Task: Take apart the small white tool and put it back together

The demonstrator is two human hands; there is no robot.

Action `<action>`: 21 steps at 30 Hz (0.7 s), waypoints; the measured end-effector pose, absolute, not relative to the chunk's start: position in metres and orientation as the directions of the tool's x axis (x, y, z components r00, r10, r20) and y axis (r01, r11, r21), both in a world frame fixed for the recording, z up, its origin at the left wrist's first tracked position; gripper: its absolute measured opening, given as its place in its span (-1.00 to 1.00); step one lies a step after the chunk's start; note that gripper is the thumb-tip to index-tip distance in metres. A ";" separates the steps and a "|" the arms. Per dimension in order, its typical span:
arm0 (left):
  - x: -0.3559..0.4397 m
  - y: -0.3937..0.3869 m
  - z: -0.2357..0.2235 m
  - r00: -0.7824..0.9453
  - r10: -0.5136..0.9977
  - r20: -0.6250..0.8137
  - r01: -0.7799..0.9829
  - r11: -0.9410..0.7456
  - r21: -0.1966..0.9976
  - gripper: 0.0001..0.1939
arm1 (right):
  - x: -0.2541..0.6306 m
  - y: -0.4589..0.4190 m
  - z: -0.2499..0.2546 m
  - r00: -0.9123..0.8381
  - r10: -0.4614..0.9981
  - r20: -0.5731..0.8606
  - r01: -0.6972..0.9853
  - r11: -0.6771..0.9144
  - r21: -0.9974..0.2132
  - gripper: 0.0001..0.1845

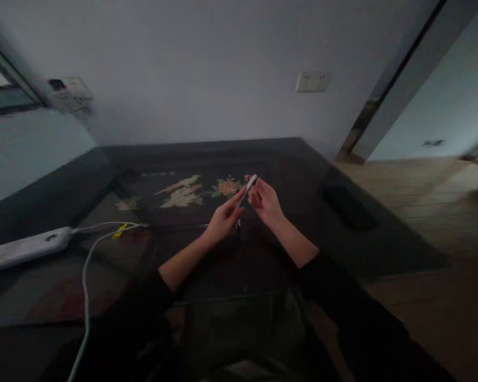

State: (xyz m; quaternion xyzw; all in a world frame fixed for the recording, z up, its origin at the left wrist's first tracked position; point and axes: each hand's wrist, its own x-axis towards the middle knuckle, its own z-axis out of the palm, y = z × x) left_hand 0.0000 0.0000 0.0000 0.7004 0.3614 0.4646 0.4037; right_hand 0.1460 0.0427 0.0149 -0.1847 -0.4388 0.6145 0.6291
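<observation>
Over the middle of the dark table, my left hand (pixel 222 218) is closed around a slim, whitish stick-like thing (pixel 251 182). It tilts up and to the right, and its kind is too small and dim to make out. A short light piece (pixel 238 223) shows just below my left fingers; whether it belongs to the same thing I cannot tell. My right hand (pixel 266 201) is close by on the right, its fingers curled together beside the upper end. What those fingers pinch, if anything, is hidden.
A white power strip (pixel 27 248) lies at the left, with a pale cable (pixel 86 286) curving toward the front edge. On the right rests a dark flat object (pixel 348 207). Flower and bird pictures (pixel 183 193) decorate the dark tabletop (pixel 295 159). Wall sockets (pixel 312 81) are behind.
</observation>
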 end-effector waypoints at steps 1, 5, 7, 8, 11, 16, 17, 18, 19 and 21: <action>0.000 0.000 0.000 0.305 0.882 0.360 0.131 -0.413 0.901 -0.36 | 0.146 0.043 0.015 -0.144 0.933 0.329 -0.600 0.182 -0.779 -0.54; -0.001 0.000 -0.002 0.281 0.880 0.383 0.130 -0.430 0.893 -0.39 | 0.147 0.043 0.014 -0.157 0.929 0.334 -0.563 0.194 -0.804 -0.55; 0.000 0.001 -0.002 0.262 0.878 0.401 0.128 -0.443 0.887 -0.40 | 0.148 0.044 0.013 -0.161 0.929 0.333 -0.553 0.194 -0.810 -0.56; 0.000 0.002 -0.003 0.252 0.877 0.408 0.126 -0.448 0.885 -0.40 | 0.149 0.045 0.012 -0.162 0.930 0.331 -0.553 0.193 -0.811 -0.57; -0.001 0.005 -0.004 0.216 0.879 0.425 0.149 -0.460 0.875 -0.40 | 0.151 0.046 0.012 -0.167 0.931 0.323 -0.558 0.181 -0.810 -0.60; -0.002 0.006 -0.007 0.192 0.873 0.448 0.231 -0.484 0.844 -0.42 | 0.151 0.045 0.013 -0.175 0.930 0.324 -0.574 0.171 -0.801 -0.61; -0.002 0.006 -0.007 0.193 0.873 0.448 0.244 -0.485 0.840 -0.42 | 0.151 0.045 0.013 -0.175 0.929 0.326 -0.576 0.171 -0.799 -0.60; -0.002 0.006 -0.008 0.195 0.873 0.448 0.255 -0.486 0.836 -0.42 | 0.151 0.045 0.013 -0.177 0.928 0.327 -0.575 0.172 -0.800 -0.60; -0.002 0.006 -0.009 0.198 0.872 0.449 0.261 -0.488 0.833 -0.42 | 0.151 0.045 0.013 -0.180 0.926 0.330 -0.572 0.175 -0.801 -0.60; -0.002 0.006 -0.011 0.210 0.867 0.453 0.258 -0.496 0.829 -0.42 | 0.151 0.045 0.013 -0.185 0.922 0.342 -0.564 0.185 -0.805 -0.60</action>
